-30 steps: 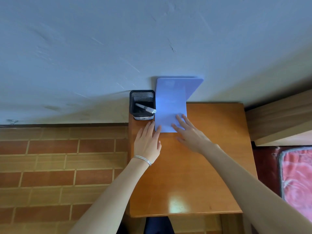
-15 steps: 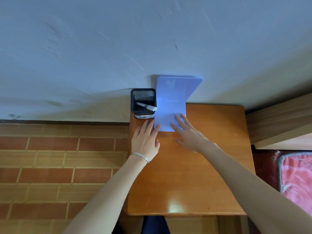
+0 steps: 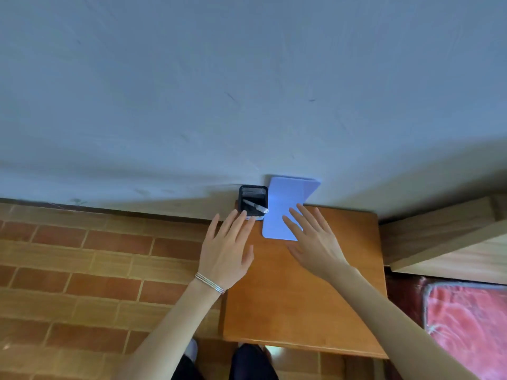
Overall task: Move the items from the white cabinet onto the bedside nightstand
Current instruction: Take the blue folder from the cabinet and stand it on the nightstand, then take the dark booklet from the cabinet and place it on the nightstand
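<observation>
A wooden nightstand (image 3: 301,297) stands against the wall. At its back left corner sits a black mesh pen holder (image 3: 253,198) with a marker (image 3: 255,206) lying inside. Beside it on the right a light purple bookend (image 3: 282,215) stands with its upright against the wall and its base flat on the wood. My left hand (image 3: 227,250) hovers open just in front of the pen holder, holding nothing. My right hand (image 3: 312,242) is open too, fingers spread over the bookend's base, lifted off it.
A plastered wall (image 3: 247,91) rises behind the nightstand. Brick-patterned floor (image 3: 96,270) lies to the left. A wooden bed frame (image 3: 444,237) and a red mattress (image 3: 466,325) are on the right. My legs (image 3: 247,363) show below the nightstand's front edge.
Both hands have lifted off the bookend's base and drawn back toward me, fingers spreading. The view has tilted up and shifted left. Bookend and pen holder stay in place.
</observation>
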`<state>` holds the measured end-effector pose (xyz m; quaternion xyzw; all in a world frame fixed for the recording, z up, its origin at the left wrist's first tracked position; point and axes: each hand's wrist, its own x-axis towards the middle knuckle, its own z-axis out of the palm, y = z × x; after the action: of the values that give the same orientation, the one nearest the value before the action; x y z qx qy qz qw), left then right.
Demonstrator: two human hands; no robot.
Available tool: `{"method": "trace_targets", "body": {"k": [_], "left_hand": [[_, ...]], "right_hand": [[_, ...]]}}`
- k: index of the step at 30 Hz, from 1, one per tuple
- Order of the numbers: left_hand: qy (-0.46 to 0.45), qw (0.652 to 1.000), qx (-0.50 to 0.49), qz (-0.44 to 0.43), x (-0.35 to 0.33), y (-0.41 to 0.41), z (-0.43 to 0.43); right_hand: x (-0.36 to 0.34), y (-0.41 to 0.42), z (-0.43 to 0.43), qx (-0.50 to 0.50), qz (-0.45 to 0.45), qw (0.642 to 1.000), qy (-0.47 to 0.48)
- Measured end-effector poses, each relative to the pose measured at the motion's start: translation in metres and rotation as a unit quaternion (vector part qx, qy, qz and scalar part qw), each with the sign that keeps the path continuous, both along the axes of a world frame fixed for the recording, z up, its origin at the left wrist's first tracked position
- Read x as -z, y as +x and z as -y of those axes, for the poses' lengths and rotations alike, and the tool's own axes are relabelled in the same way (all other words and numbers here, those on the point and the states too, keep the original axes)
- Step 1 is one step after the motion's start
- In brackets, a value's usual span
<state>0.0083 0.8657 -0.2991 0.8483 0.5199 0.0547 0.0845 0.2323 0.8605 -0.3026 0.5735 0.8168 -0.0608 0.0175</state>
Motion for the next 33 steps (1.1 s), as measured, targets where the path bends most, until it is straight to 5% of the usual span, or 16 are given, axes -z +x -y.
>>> {"method": "trace_targets", "body": {"k": [7,14,22,33], "left_hand": [[0.05,0.998,-0.039,-0.016,-0.14,-0.062,0.015],[0.061,0.973,-0.223,-0.03,-0.223,-0.169,0.073],[0.079,0.898,-0.431,-0.033,-0.263,-0.311,0.203],[0.131,0.768,-0.622,-0.074,-0.295,-0.498,0.448]], "right_hand": [[-0.142,-0.06,-0.009,-0.12,-0.024,0.988,0.097],[-0.231,-0.181,-0.013,-0.272,-0.078,0.953,0.109],[-0.275,-0.385,0.031,-0.481,-0.091,0.863,0.122],[-0.307,-0.661,0.222,-0.664,-0.091,0.735,0.102]]}}
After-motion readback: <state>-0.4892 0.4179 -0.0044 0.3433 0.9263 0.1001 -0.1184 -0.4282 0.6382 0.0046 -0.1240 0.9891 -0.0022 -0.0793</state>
